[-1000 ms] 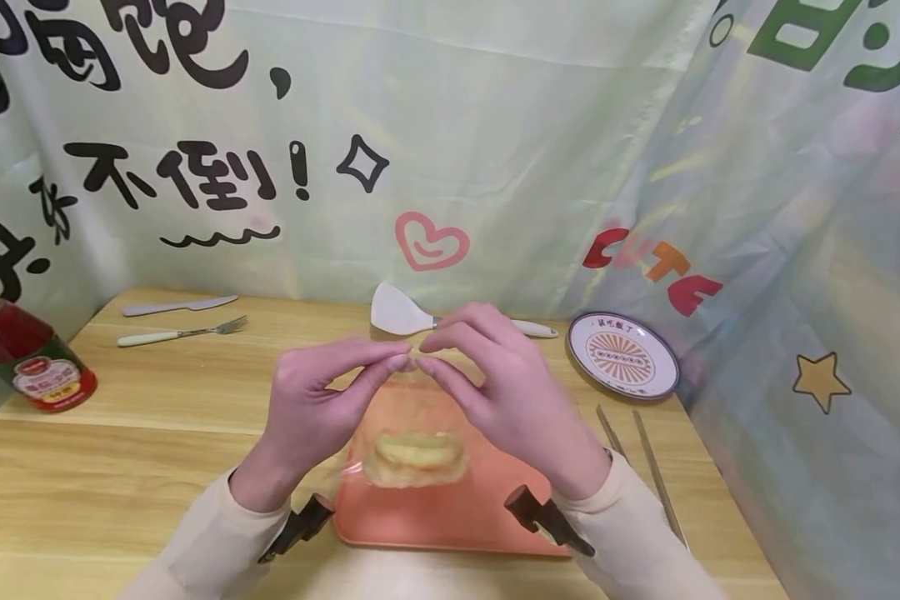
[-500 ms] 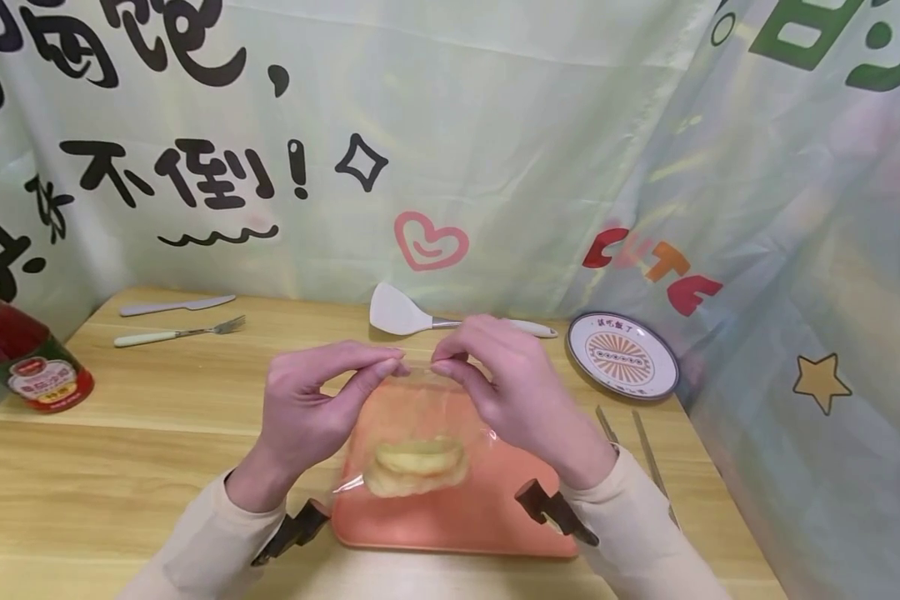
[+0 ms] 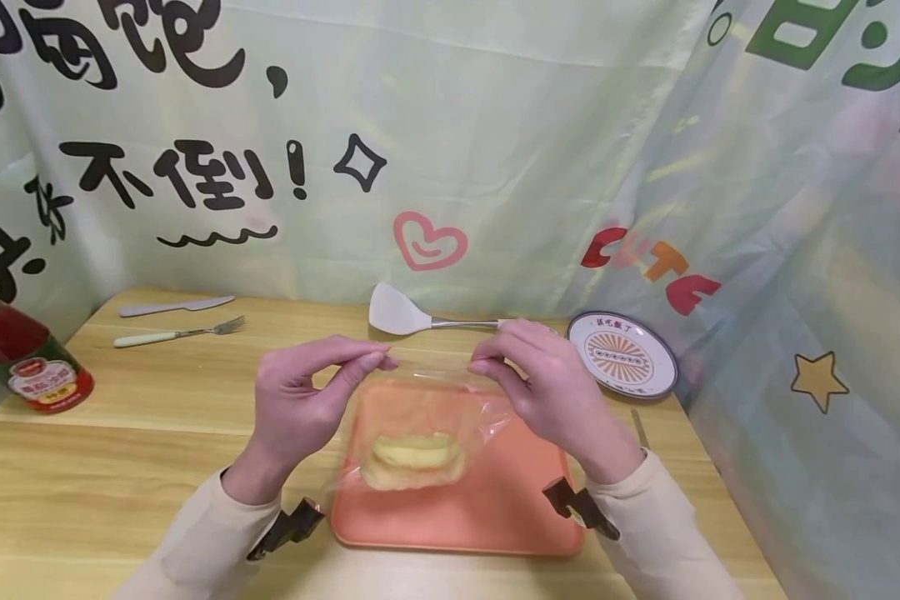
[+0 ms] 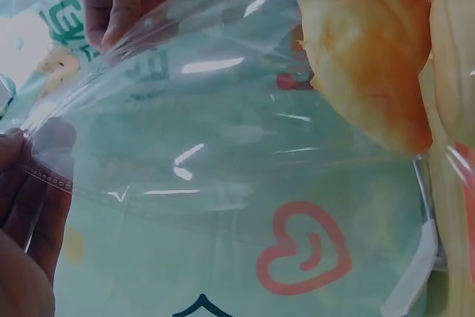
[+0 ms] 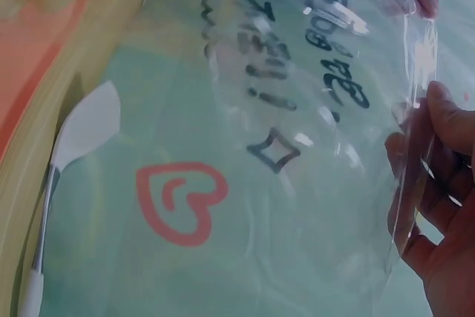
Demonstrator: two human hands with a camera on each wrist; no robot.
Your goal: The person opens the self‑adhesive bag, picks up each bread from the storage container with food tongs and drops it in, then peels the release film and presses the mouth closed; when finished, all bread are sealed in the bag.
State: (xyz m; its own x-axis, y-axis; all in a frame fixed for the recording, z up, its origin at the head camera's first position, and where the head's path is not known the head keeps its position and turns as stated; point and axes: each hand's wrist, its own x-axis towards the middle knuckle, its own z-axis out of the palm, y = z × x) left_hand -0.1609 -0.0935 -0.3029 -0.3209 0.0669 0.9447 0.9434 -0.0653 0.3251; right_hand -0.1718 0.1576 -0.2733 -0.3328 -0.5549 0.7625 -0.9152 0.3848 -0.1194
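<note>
A clear plastic bag (image 3: 427,404) with bread (image 3: 412,465) in its lower part hangs between my hands, over a pink-orange tray (image 3: 510,512). My left hand (image 3: 296,408) pinches one side of the bag's top edge between thumb and fingers. On the other side, my right hand (image 3: 555,392) pinches the same edge. The stretch of film between them is pulled wide. In the left wrist view, golden-brown bread (image 4: 371,64) shows through the film, with a paler piece at the right border. Whether the bag's bottom touches the tray, I cannot tell.
A white spatula (image 3: 399,310) lies behind the hands, its handle partly behind the right one. At the right back leans a patterned plate (image 3: 622,357). A knife (image 3: 176,307), a fork (image 3: 180,332) and a red sauce bottle (image 3: 33,358) are at left. The right arm partly covers a metal utensil (image 3: 640,429).
My hands have drawn apart, the right one moving clearly rightward and the left one slightly leftward. The bag's top edge is now spread wider between them.
</note>
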